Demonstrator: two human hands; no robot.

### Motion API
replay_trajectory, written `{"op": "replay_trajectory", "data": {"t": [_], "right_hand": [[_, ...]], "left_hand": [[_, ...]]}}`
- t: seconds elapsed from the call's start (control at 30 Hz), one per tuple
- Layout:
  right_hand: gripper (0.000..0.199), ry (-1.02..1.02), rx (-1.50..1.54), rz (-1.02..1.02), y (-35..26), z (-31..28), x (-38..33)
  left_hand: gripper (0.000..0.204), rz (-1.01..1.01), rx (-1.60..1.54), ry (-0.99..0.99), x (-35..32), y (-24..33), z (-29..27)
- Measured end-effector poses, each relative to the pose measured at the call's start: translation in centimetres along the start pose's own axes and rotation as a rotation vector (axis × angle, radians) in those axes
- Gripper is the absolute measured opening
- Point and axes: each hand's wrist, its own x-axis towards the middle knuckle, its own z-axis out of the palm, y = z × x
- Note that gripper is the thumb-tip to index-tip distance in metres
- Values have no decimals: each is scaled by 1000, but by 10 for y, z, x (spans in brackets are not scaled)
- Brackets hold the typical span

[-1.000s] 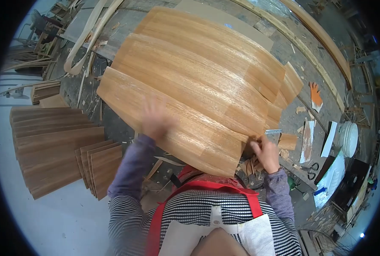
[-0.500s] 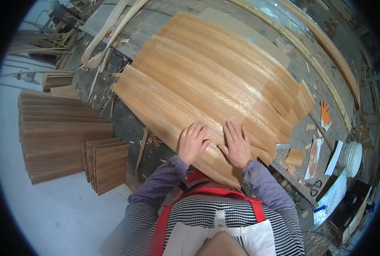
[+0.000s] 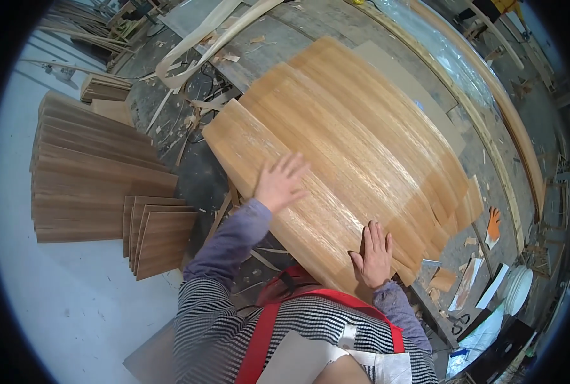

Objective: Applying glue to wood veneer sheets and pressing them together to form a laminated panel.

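Observation:
Several long, thin wood veneer sheets (image 3: 336, 121) lie overlapping on the workbench, their grain running from upper left to lower right. The nearest veneer strip (image 3: 246, 141) reaches past the bench's front edge toward my body. My left hand (image 3: 280, 182), slightly blurred, is over this strip with its fingers spread. Flat on the same strip's right part rests my right hand (image 3: 376, 256), fingers straight and thumb apart. Neither hand grips anything.
Brown wood panels (image 3: 99, 173) lean against the white wall at left. On the bench are pale curled strips (image 3: 189, 61), wood shavings, an orange-and-white glove (image 3: 493, 227) and black scissors (image 3: 460, 324). A white round lid-like thing (image 3: 519, 291) is at right. Long wooden rails (image 3: 490, 83) curve along the far side.
My left hand has slid away up-left along the near strip, and my hands are farther apart. The right hand stays flat on the veneer. The whole view has shifted.

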Motion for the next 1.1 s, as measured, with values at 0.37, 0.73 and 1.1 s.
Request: {"op": "replay_trajectory", "data": {"t": [0.37,0.73,1.1], "right_hand": [[80,-31,-16,18,0,2,3],[81,-42,6,37,-3,-2,4],[76,1,32,76,-6,-10,-2]], "left_hand": [[68,-278,73,82,39,-145,-8],[70,-414,218,245,44,-159,-4],[72,-23,-91,135,36,-62,-4]]}}
